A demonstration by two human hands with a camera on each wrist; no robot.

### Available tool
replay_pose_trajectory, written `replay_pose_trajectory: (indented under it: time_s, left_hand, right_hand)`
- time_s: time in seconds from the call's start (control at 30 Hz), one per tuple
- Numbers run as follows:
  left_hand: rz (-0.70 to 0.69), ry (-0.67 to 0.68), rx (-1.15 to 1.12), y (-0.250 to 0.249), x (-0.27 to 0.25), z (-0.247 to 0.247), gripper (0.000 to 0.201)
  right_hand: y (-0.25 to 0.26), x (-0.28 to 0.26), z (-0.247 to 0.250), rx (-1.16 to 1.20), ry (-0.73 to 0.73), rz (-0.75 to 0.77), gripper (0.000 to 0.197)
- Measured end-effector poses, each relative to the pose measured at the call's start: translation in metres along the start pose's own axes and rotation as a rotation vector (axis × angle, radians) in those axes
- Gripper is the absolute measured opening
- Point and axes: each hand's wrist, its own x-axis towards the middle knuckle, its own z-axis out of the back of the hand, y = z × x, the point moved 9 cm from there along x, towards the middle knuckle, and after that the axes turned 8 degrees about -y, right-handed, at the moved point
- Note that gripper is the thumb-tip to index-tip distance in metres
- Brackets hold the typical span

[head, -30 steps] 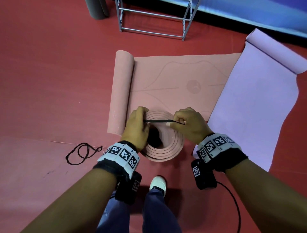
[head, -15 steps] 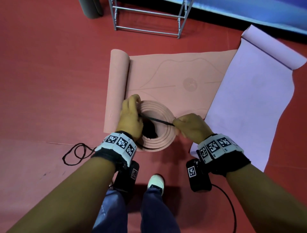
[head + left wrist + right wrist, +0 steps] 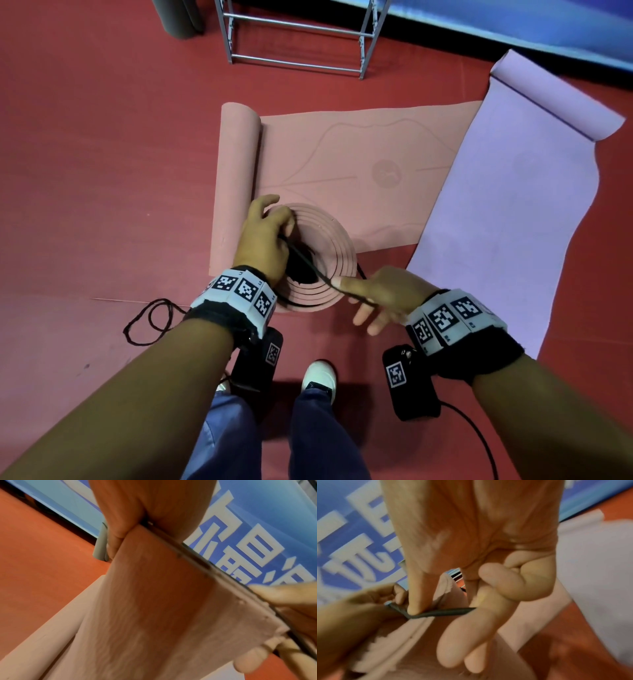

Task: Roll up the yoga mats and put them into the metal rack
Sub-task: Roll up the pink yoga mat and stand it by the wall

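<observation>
A rolled pink mat (image 3: 334, 240) stands on end in front of me, its spiral top facing up. My left hand (image 3: 267, 236) curls over the roll's left rim and pinches one end of a black strap (image 3: 315, 270). The strap runs taut across the roll's dark core to my right hand (image 3: 373, 294), which pinches it under the thumb at the near right rim. In the right wrist view the strap (image 3: 443, 613) bends under the thumb, with two fingers stretched out. The metal rack (image 3: 294, 37) stands beyond, at the top of the head view.
A second pink mat (image 3: 359, 164) lies half unrolled behind the roll, its rolled end (image 3: 236, 178) on the left. A lilac mat (image 3: 507, 212) lies spread at the right. A loose black cord (image 3: 150, 318) lies on the red floor, a grey post (image 3: 178, 17) beside the rack.
My right hand has drawn the strap back toward me, off the roll's top to its near right rim. The left hand has slid along the left rim to the far side.
</observation>
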Motion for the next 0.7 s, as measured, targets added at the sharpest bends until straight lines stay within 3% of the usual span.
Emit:
replay_pose_trajectory:
  time_s: [0.23,0.33,0.5,0.7]
  left_hand:
    - [-0.020,-0.050,0.019,0.003,0.006,0.005,0.032]
    - [-0.023,-0.044,0.014,0.004,0.010,0.002,0.031]
    - [-0.053,-0.090,-0.028,0.005,0.012,0.006,0.031]
    - [-0.044,-0.050,-0.081,0.005,0.018,0.013,0.043]
  right_hand:
    - [0.012,0.002,-0.021,0.181,0.015,0.001,0.062]
    - [0.013,0.001,-0.023,0.101,0.033,0.038,0.066]
    - [0.029,0.004,-0.024,0.314,0.039,0.047,0.045]
    - [0.049,0.020,-0.016,0.318,-0.218,0.020,0.049]
